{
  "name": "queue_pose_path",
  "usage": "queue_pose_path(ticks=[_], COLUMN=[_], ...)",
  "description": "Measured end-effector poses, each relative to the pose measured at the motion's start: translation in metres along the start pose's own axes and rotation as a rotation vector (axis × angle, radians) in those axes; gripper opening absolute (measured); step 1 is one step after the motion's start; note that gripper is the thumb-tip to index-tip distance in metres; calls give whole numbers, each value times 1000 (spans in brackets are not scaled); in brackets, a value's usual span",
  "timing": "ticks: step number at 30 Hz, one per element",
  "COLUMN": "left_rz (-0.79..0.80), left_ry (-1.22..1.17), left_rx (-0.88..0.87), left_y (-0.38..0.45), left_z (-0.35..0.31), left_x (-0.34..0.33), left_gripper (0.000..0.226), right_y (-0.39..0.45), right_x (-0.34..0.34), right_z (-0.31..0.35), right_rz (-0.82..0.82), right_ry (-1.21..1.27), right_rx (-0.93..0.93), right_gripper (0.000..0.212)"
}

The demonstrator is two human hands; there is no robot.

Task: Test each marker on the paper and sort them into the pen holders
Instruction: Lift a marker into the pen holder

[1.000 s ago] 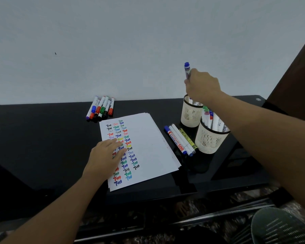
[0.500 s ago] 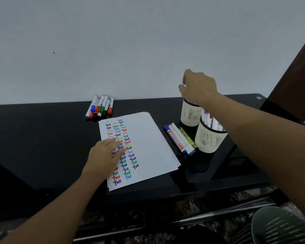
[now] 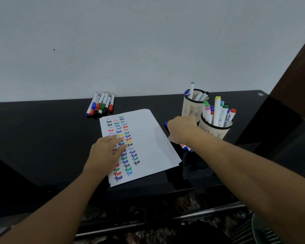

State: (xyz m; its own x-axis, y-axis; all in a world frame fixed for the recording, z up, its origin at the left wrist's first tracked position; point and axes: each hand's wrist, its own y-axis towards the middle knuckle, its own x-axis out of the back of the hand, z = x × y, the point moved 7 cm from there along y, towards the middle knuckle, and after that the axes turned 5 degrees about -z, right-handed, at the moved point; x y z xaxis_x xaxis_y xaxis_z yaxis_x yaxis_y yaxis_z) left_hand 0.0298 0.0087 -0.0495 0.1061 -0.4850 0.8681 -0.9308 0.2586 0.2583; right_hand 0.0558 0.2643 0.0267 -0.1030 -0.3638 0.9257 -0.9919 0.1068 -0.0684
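The left hand (image 3: 107,150) lies flat on the stack of white paper (image 3: 148,138), fingers together and pressed on the columns of coloured "Test" marks, most likely to keep the sheets from sliding on the glossy black table (image 3: 42,138) while each marker is tried.

The right hand (image 3: 181,130) reaches down to the short row of markers (image 3: 186,147) lying just right of the paper, between it and the near pen holder (image 3: 216,129). A blue cap shows past the knuckles on the far side and a red-and-blue end pokes out on the near side. The fingers curl down over the row, but from this angle they are hidden by the back of the hand, so I cannot tell whether they have closed on a marker or only touch it.

The two pale slotted holders stand touching, right of the paper. The far pen holder (image 3: 194,106) has only a few markers; the near one is crowded with upright ones, which suggests one cup collects the good markers and the other the poor ones. Which is which cannot be told.

A second bundle of whiteboard markers (image 3: 101,105) lies by the wall, just beyond the paper's far left corner, untouched and apparently waiting to be tested. The supply beside the paper seems kept within easy reach of the writing hand.
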Motion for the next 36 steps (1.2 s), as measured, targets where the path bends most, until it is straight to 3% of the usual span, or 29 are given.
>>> queue_pose_path(ticks=[4,8,14,16,22,25,28,32,36], left_rz=[-3,-15,-14,-19,-10,-11,-8,-1,1], left_ry=[-8,-9,-20,-18,-13,-7,-1,-5,-2], left_rx=[-2,-15,-9,-11,-8,-6,-8,-6,-7], left_y=[0,0,0,-1,-1,0,0,1,0], left_z=[0,0,-1,-1,0,0,0,1,0], left_x=[0,0,0,0,-1,-1,-1,-2,-1], left_gripper=[46,45,45,45,45,45,45,45,45], right_y=[-3,-7,-18,-12,5,11,16,15,20], right_x=[-6,-16,-16,-16,22,44,64,99,113], right_z=[-3,2,9,9,-8,-24,-42,-72,-105], right_rz=[-7,23,103,63,-33,-107,-251,-586,-662], right_ry=[-24,71,153,182,797,1056,967,679,454], right_rx=[-16,28,56,52,-36,-68,-29,-99,-253], right_gripper=[10,33,17,15,29,24,24,18,31])
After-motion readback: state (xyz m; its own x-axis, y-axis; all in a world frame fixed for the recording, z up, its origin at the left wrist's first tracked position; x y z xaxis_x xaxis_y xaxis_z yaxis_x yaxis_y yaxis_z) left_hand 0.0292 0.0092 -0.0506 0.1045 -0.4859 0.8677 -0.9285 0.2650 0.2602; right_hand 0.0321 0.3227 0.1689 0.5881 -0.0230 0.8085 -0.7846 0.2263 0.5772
